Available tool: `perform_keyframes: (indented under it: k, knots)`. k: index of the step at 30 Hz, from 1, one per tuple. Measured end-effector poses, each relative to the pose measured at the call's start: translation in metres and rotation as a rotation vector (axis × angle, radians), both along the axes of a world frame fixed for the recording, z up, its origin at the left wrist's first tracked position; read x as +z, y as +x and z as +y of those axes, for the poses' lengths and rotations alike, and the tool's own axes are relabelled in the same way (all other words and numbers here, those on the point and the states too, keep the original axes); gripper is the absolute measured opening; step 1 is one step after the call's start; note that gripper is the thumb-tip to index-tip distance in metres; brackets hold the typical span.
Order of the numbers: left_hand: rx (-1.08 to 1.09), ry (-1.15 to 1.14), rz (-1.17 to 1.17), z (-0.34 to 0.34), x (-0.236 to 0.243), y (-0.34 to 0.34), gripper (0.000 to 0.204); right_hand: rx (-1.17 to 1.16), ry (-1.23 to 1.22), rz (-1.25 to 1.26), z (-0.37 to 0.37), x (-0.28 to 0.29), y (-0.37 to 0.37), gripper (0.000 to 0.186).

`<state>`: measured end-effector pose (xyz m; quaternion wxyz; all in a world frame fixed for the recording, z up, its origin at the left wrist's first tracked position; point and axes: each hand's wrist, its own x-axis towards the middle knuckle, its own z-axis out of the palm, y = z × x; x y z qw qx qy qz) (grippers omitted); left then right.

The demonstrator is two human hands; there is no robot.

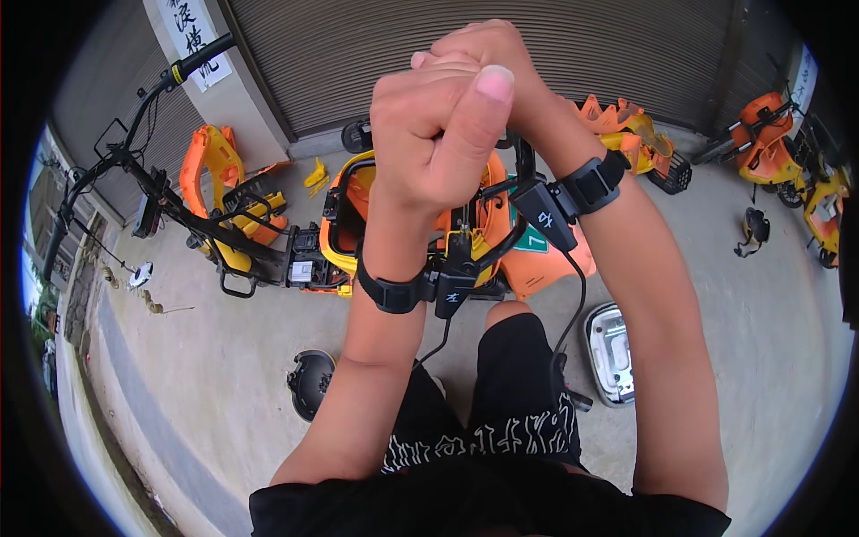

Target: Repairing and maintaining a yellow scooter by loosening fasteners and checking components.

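Both bare arms come up from the lower edge and converge, so the two hands sit raised together near the top centre. The left hand (422,134) is nearer the camera, its wrist almost straight, its fingers curled into a fist, and its thumb laid slantwise across with the nail up. The right hand (494,46) is just beyond it, partly covered by the left thumb; its forearm leans inward and its knuckles are bent. The left grip is folded closed; the right one looks curled too, though I cannot tell whether either encloses anything or how firmly they touch.

Each wrist wears a black strap, the left strap (394,295) and the right strap (595,185), with a small box attached. Behind and below the hands stands a yellow-rimmed scooter body (336,257), partly hidden by the forearms. A black handlebar (123,158) rises to its left; a dark bowl-shaped part (310,387) lies on the concrete floor (224,394).
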<state>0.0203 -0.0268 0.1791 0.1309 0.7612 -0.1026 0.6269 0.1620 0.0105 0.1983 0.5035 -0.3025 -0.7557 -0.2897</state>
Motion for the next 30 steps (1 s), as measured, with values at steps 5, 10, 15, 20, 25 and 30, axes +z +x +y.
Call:
perform_keyframes:
  k: [5,10,15,20,25,30]
  knots:
    - [-0.015,-0.09,-0.009,-0.007,0.007,0.002,0.039,0.161,-0.142,-0.037,0.008,0.007,0.004,0.029]
    - [0.197,0.03,-0.03,-0.02,0.008,0.024,0.04,0.233,-0.103,-0.069,0.007,0.005,0.0,0.038]
    - [0.455,0.109,-0.048,-0.031,0.008,0.046,0.037,0.37,-0.235,0.112,-0.001,0.012,-0.004,0.034]
    - [0.479,0.113,-0.098,-0.029,0.008,0.045,0.037,0.556,-0.353,0.395,-0.004,0.008,-0.016,0.03]
    - [0.35,0.162,0.096,-0.024,0.006,0.02,0.039,0.752,-0.411,0.7,-0.005,-0.008,-0.036,0.027]
    - [0.307,0.121,0.02,-0.022,0.012,0.01,0.04,0.86,-0.44,0.864,-0.01,-0.016,-0.053,0.025]
